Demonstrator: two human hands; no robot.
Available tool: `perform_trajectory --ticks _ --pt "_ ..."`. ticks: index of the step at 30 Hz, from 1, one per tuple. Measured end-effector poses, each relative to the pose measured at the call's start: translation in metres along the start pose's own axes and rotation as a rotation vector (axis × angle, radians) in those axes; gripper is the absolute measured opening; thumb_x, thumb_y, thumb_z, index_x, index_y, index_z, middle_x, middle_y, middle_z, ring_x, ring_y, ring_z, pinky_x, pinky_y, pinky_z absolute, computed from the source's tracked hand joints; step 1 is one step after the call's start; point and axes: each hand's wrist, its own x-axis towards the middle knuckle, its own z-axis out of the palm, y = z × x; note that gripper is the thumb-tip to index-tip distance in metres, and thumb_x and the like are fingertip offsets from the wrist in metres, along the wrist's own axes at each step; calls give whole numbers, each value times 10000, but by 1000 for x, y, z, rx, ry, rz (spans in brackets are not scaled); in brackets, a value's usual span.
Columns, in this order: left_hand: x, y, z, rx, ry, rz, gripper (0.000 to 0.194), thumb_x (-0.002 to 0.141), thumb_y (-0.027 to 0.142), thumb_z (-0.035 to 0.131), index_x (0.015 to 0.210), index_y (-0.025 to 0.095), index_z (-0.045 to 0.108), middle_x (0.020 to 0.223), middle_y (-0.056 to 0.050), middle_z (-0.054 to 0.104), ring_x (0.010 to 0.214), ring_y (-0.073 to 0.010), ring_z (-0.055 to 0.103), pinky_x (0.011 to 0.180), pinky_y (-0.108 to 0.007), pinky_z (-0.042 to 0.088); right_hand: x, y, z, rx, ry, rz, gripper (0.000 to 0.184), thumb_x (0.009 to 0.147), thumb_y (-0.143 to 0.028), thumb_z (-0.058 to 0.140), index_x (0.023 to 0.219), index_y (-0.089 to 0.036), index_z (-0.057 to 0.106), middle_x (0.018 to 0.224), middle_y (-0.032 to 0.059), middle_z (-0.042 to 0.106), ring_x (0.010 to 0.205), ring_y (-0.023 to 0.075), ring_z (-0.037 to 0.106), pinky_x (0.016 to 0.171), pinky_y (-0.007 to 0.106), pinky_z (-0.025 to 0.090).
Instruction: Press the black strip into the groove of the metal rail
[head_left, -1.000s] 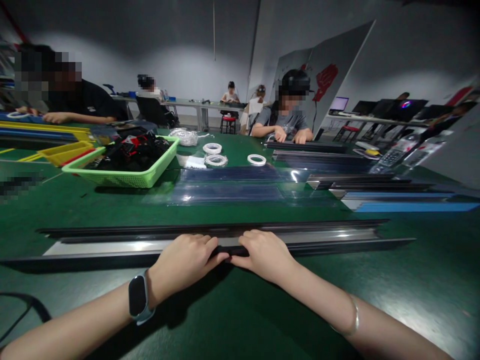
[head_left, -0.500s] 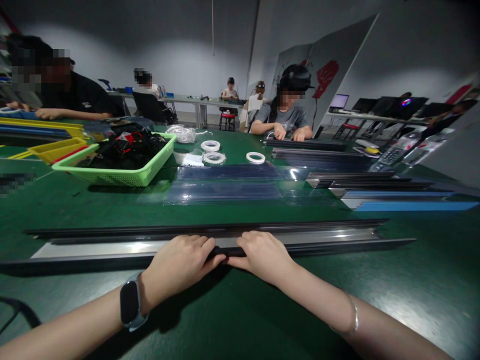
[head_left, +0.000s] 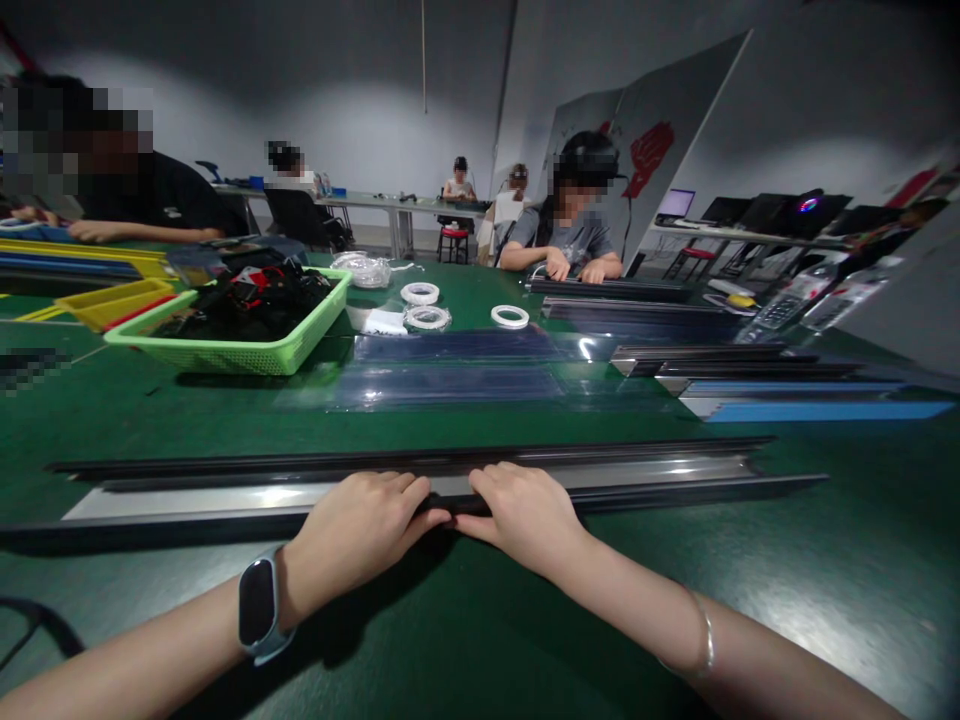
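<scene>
A long black channel profile (head_left: 202, 527) with a shiny silvery inside lies crosswise on the green table in front of me. My left hand (head_left: 367, 515) grips its near wall close to the middle, fingers over the edge and thumb on the outer side. Beside it, my right hand (head_left: 521, 510) holds the same wall in the same way. The two thumb tips nearly meet. The fingertips of both hands are hidden inside the channel.
Clear plastic strips (head_left: 450, 385) lie beyond the profile. A green basket (head_left: 300, 345) of black and red parts stands at left, near white tape rolls (head_left: 510, 317). More profiles (head_left: 817, 412) lie at right, with plastic bottles (head_left: 795, 295) behind. A co-worker (head_left: 570, 225) sits opposite.
Over the second, both hands keep their grip on the profile's near wall and barely shift. The view swings slightly, so the basket and my left wrist sit a little further left.
</scene>
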Motion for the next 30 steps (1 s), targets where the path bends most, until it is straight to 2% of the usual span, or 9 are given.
perform_trajectory --ticks 5,9,22,30 --pt "0 1 0 48 36 -8 265 895 401 438 818 170 544 759 -41 593 719 -193 581 615 -297 454 -2 1 5 -5 95 -29 325 796 -500 566 801 -175 554 813 54 602 810 196 557 663 283 415" --pt "-1 3 1 79 30 -4 267 900 400 427 815 170 533 759 -44 587 729 -198 572 633 -311 453 -3 2 8 6 128 -57 316 802 -490 564 786 -174 546 804 49 603 788 189 557 666 284 409" --pt "0 3 0 43 -31 -27 275 910 402 408 822 175 534 761 -42 604 728 -196 591 636 -305 447 -2 0 4 26 71 -19 297 786 -475 593 785 -181 547 754 26 611 738 182 574 623 277 401" --pt "0 3 -1 16 -56 -46 294 916 410 386 827 176 539 776 -46 602 750 -207 589 653 -326 458 -1 3 6 35 81 -66 299 790 -475 588 792 -179 544 772 32 608 757 186 572 628 277 401"
